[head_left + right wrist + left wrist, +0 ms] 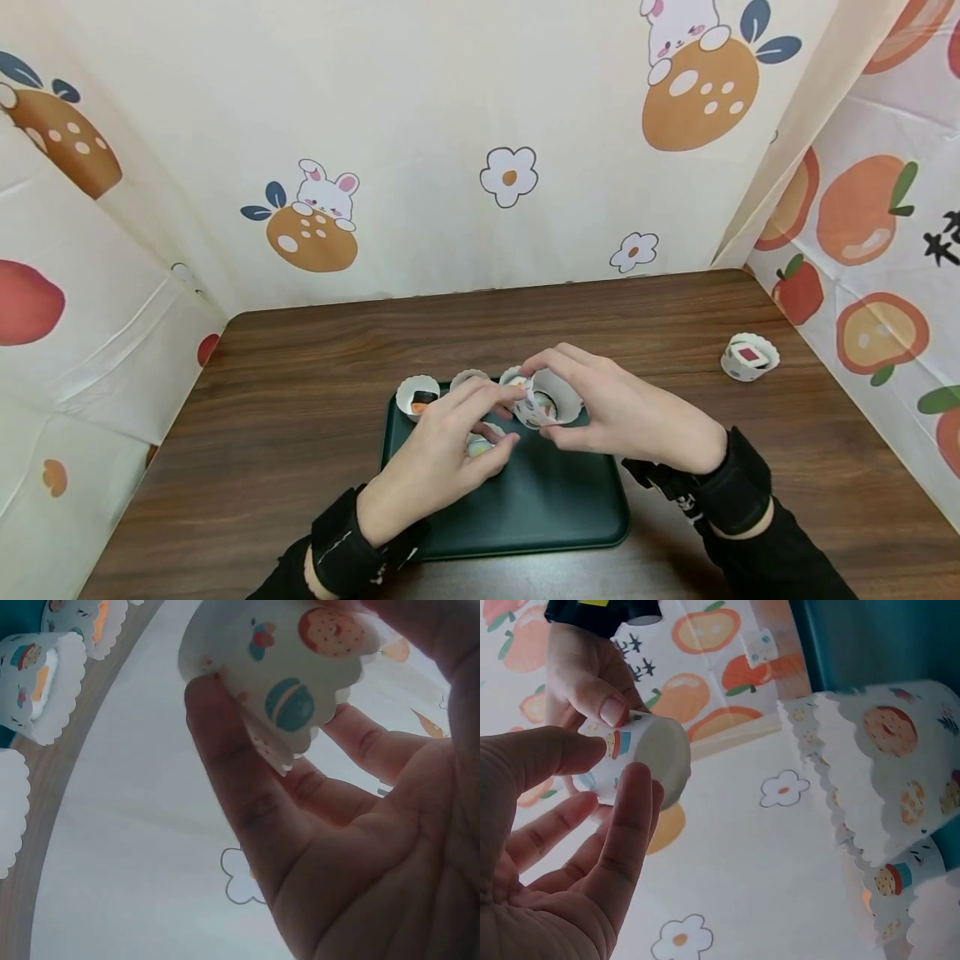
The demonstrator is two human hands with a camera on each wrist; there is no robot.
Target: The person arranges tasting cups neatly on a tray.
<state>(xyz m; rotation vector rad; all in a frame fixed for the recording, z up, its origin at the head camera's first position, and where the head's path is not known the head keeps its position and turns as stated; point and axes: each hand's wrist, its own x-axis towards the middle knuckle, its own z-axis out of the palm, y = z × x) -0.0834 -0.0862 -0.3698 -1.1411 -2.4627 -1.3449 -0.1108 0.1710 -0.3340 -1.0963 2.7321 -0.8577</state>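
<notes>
My right hand point(626, 408) pinches a small white paper cup point(531, 414) with printed treats and a scalloped rim, its thumb and fingers on opposite sides. The cup is tilted above the dark green tray point(555, 508), and a small piece shows at its white opening in the head view. My left hand point(450, 442) is spread in a loose C just left of it; in the left wrist view its thumb and fingers overlap the cup point(641, 754). Beneath the left hand, a cup point(492, 429) containing a yellowish piece is partly hidden.
Along the tray's back edge stand a cup point(408, 387) with a black-and-orange sushi-like piece and another cup point(468, 377) partly behind the left hand. Off the tray, at the right, a cup point(738, 368) holds a white piece with a red square. Printed cloth surrounds the wooden table point(285, 467).
</notes>
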